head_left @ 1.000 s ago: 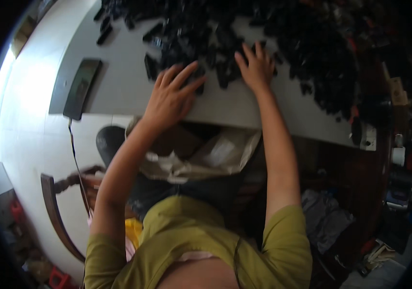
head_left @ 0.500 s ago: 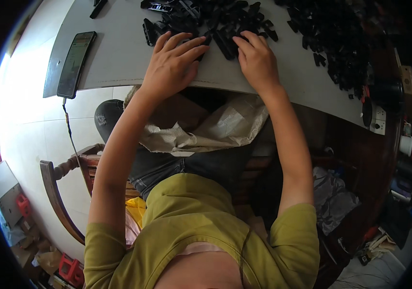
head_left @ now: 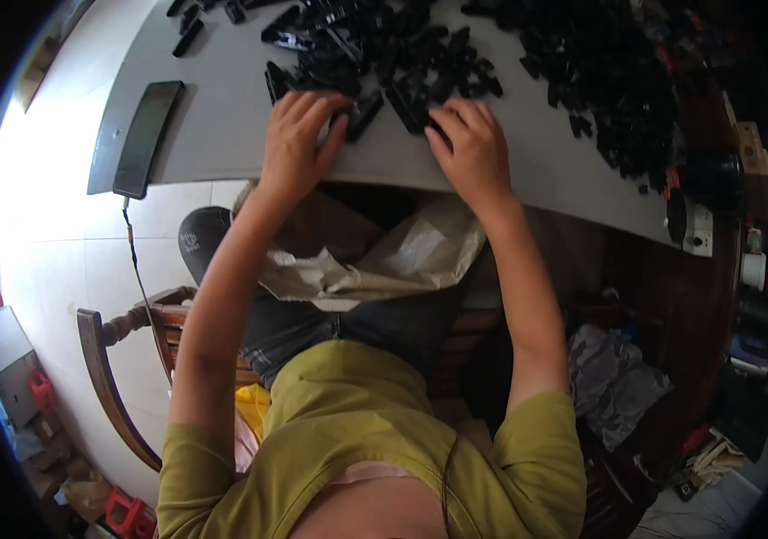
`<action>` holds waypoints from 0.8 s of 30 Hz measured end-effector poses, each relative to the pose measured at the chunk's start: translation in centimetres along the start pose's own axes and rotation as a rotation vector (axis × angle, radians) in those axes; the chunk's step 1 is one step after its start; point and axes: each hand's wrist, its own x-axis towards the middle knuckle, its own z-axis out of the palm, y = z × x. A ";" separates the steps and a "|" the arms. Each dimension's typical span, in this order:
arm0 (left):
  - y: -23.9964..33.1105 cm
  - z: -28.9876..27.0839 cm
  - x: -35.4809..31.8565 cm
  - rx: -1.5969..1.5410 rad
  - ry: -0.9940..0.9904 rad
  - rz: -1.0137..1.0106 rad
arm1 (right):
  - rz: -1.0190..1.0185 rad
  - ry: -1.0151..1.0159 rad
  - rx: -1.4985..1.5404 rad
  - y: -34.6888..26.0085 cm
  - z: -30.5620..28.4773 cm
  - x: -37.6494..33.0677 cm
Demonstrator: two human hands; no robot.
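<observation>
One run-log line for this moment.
left hand: flat on black parts | right hand: on same pile, table edge | open bag on lap below

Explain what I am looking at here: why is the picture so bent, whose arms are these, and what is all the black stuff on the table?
The camera sits on a person's head and looks down, so the fisheye lens bends straight edges. The arms belong to that seated person. The left hand and right hand lie palm down at the near edge of a grey table, fingers on a heap of small black parts; whether either grips a piece cannot be told. A dark phone lies further left with a cable hanging down. An open bag rests on the lap, beside a wooden chair.
</observation>
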 end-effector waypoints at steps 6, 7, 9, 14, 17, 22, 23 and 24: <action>1.0 0.4 1.5 0.357 -0.001 0.193 | -0.030 0.012 -0.255 0.6 0.2 1.5; 0.9 0.8 1.6 0.368 0.023 0.210 | -0.049 0.028 -0.323 0.6 -0.3 1.9; 1.6 0.7 1.7 0.371 -0.020 0.221 | -0.067 0.045 -0.392 0.5 -0.7 1.5; 2.5 -0.1 0.6 0.326 -0.086 0.234 | 0.770 0.125 1.410 -2.3 -2.4 -1.8; 3.2 -0.9 -0.5 0.215 -0.174 0.207 | 0.930 0.102 1.466 -3.1 -2.7 -3.4; 3.4 -2.2 -1.4 -0.041 -0.239 0.140 | 0.723 -0.110 0.977 -3.3 -1.0 -3.9; 3.2 -2.5 -1.3 -0.127 -0.260 0.144 | 0.562 -0.013 0.881 -3.5 -0.1 -3.5; 3.1 -2.6 -1.3 -0.214 -0.283 0.148 | 0.555 -0.013 0.882 -3.6 0.2 -3.1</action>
